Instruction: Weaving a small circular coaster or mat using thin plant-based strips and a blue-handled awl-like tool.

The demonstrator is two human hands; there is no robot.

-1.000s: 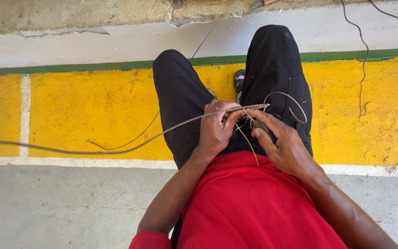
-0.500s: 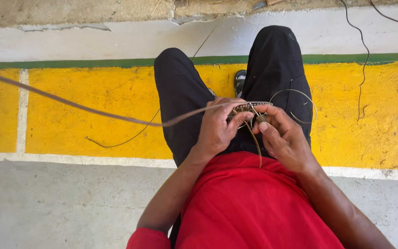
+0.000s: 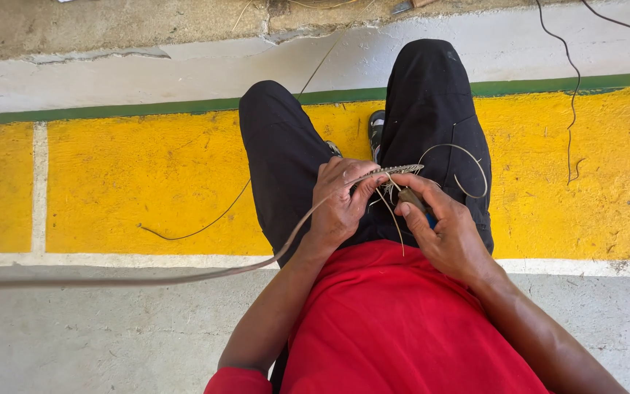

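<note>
I sit with black-trousered knees [image 3: 432,102] drawn up over a yellow painted floor band. My left hand [image 3: 340,204] grips a thin braided strip [image 3: 395,170] of plant fibre above my lap. A long loose strand [image 3: 184,277] trails from it down to the left. My right hand [image 3: 442,226] is closed around a small dark tool [image 3: 415,198] just under the strip, thumb against the fibres. Fine loose strands [image 3: 468,164] curl over my right thigh.
The yellow band [image 3: 133,182] has a green line [image 3: 111,111] above it and a white line [image 3: 111,260] below. Grey concrete [image 3: 74,335] lies near me. A thin dark cord [image 3: 570,109] hangs at the right. A shoe [image 3: 377,128] shows between my legs.
The long strand, raised toward the upper left half a second ago, has swung back down low at the left. Both hands stay together at the braided strip.
</note>
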